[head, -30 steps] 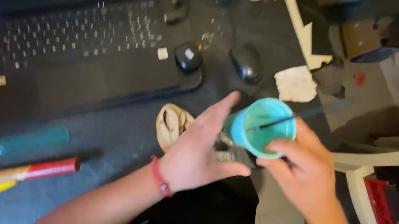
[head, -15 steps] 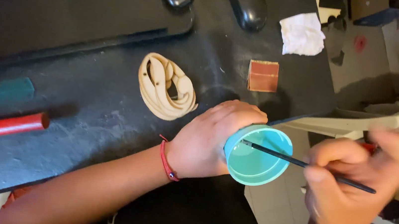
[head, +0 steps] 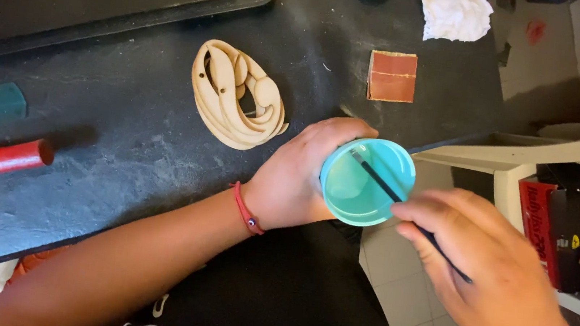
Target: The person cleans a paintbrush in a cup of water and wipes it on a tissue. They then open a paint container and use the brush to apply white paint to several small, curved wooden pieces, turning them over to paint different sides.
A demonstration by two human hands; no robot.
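- The cup [head: 368, 182] is light blue and sits at the edge of the dark desk [head: 123, 158].
- The left hand [head: 299, 182] wraps round it, so it stays put.
- The right hand [head: 492, 277] pinches a thin brush [head: 402, 201] that dips inside.
- Farther off lie a wooden shape [head: 239, 95], a brown square [head: 391, 76] and a white cloth [head: 456, 11].

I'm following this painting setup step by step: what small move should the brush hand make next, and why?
Probably lift the brush out of the teal cup and carry it toward the wooden cutout. The right hand holds its tip inside the cup, the left hand steadies the cup at the desk edge, and the cutout looks bare.
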